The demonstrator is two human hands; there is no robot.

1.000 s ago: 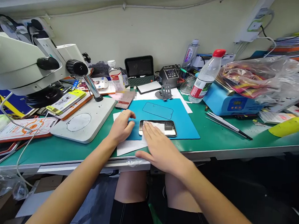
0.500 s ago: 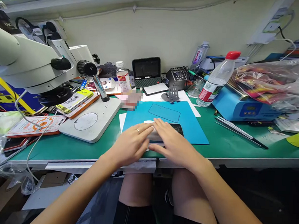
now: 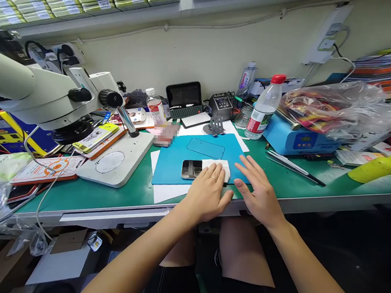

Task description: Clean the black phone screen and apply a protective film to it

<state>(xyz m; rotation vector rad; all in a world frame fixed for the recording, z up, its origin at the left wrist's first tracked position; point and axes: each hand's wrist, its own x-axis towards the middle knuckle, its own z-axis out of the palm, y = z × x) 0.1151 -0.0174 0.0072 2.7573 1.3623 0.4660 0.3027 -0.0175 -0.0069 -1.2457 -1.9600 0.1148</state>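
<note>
A phone (image 3: 190, 169) with a dark, shiny screen lies flat on the blue mat (image 3: 170, 158). A white wipe (image 3: 226, 169) covers its right part. My left hand (image 3: 210, 192) presses down on the wipe with the fingers stretched out flat; a ring is on one finger. Just right of the phone, my right hand (image 3: 258, 191) hovers over the mat's edge with its fingers spread, holding nothing. The right end of the phone is hidden by the wipe and my left hand.
A microscope (image 3: 37, 90) with a pale base (image 3: 132, 160) stands at left. Tweezers (image 3: 295, 168), a red-capped bottle (image 3: 265, 107) and a blue machine (image 3: 291, 136) are at right. White paper (image 3: 170, 192) sticks out under the mat. A black phone stand (image 3: 216, 126) is behind.
The wipe has gone from the phone's left part to its right part. My left hand has moved right and now lies on it; my right hand has lifted away to the right.
</note>
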